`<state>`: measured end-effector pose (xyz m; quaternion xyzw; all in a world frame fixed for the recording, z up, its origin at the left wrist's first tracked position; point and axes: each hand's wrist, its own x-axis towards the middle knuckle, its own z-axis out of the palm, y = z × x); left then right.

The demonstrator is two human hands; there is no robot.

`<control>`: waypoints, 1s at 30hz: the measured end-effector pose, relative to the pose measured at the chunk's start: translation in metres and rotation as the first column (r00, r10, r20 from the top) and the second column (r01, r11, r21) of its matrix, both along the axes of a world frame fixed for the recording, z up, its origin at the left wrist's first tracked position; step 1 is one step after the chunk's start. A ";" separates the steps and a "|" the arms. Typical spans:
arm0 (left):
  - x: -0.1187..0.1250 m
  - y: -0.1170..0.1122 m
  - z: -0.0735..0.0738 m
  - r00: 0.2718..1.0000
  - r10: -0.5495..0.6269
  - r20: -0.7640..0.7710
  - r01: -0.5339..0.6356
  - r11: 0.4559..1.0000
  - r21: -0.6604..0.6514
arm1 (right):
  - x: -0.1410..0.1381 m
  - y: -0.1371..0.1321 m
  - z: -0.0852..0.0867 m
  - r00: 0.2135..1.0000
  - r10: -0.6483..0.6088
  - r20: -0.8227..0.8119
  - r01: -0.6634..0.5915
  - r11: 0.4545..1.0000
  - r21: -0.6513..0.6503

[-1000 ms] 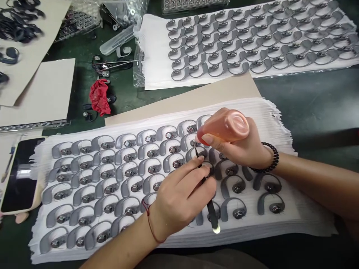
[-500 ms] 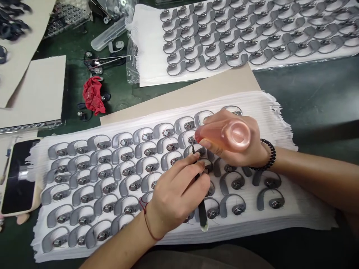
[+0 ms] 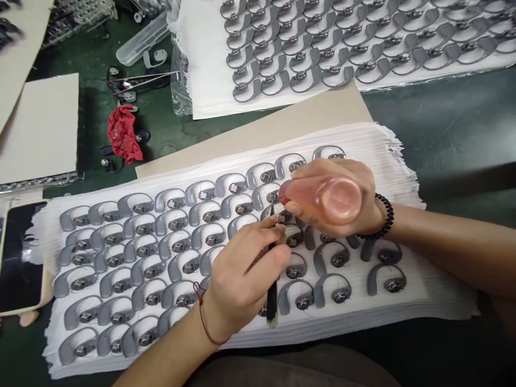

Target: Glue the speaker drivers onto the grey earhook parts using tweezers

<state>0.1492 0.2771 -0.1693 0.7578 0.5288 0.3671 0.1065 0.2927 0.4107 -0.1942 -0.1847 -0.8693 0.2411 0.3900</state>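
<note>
My left hand (image 3: 242,274) is closed around black tweezers (image 3: 272,301), their tip pointing away from me at a grey hook-shaped part (image 3: 258,200) with a round metal piece and thin wires. In my right hand (image 3: 365,185) is a translucent pinkish-orange squeeze bottle (image 3: 326,199), tilted so its base faces me. The bottle's narrow end is close to the same part, just above the tweezers tip; whether it touches cannot be seen. Rows of similar grey parts (image 3: 175,244) lie on a stack of white foam sheets (image 3: 322,333) under both hands, which hide some of them.
Another white sheet (image 3: 209,86) with rows of grey parts lies behind a beige card (image 3: 258,129). To the left are a crumpled red cloth (image 3: 124,134), a clear plastic case (image 3: 143,40), a phone (image 3: 20,258) and a pale board (image 3: 48,129) on the green table (image 3: 173,142).
The whole view has shifted slightly, with things sitting further left. My left hand and the tweezers have moved a little left, the tweezers turning slightly. My right hand still holds the bottle at nearly the same spot.
</note>
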 end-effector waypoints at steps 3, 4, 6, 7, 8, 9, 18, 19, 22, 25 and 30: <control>-0.002 0.000 0.002 0.998 0.049 0.050 -0.046 0.998 -0.045 | 0.000 0.000 0.000 1.000 0.010 -0.010 -0.010 1.000 -0.023; -0.002 0.000 0.001 0.996 0.073 0.060 -0.070 0.996 -0.046 | 0.000 0.000 0.000 1.000 0.014 -0.012 -0.014 0.999 -0.028; -0.003 -0.001 0.000 0.991 0.116 0.072 -0.114 0.993 -0.029 | 0.000 0.001 0.000 1.000 0.021 -0.011 -0.021 0.999 -0.038; -0.004 -0.002 -0.001 0.988 0.132 0.075 -0.130 0.991 -0.030 | 0.000 0.001 0.000 1.000 0.025 -0.015 -0.026 0.999 -0.045; -0.005 -0.002 -0.003 0.986 0.145 0.081 -0.142 0.989 -0.035 | 0.000 0.001 0.000 0.999 0.031 -0.022 -0.033 0.998 -0.050; -0.005 -0.003 -0.004 0.983 0.158 0.091 -0.155 0.987 -0.043 | 0.000 0.001 0.000 0.999 0.038 -0.030 -0.040 0.998 -0.055; -0.009 0.001 -0.003 0.959 0.223 0.177 -0.215 0.975 -0.065 | 0.000 0.000 -0.001 0.999 0.034 -0.036 -0.035 0.999 -0.035; -0.009 0.002 -0.003 0.955 0.235 0.179 -0.226 0.972 -0.069 | 0.000 0.000 -0.002 0.998 0.039 -0.040 -0.041 0.998 -0.037; -0.009 0.002 -0.003 0.950 0.255 0.183 -0.244 0.966 -0.080 | 0.001 0.000 -0.006 0.998 0.047 -0.048 -0.049 0.997 -0.056; -0.009 0.002 -0.003 0.951 0.252 0.181 -0.240 0.967 -0.084 | 0.002 0.000 -0.006 0.999 0.036 -0.037 -0.038 0.998 -0.056; -0.009 0.003 -0.001 0.950 0.261 0.172 -0.249 0.964 -0.089 | 0.001 0.000 -0.003 0.999 0.039 -0.032 -0.040 0.998 -0.044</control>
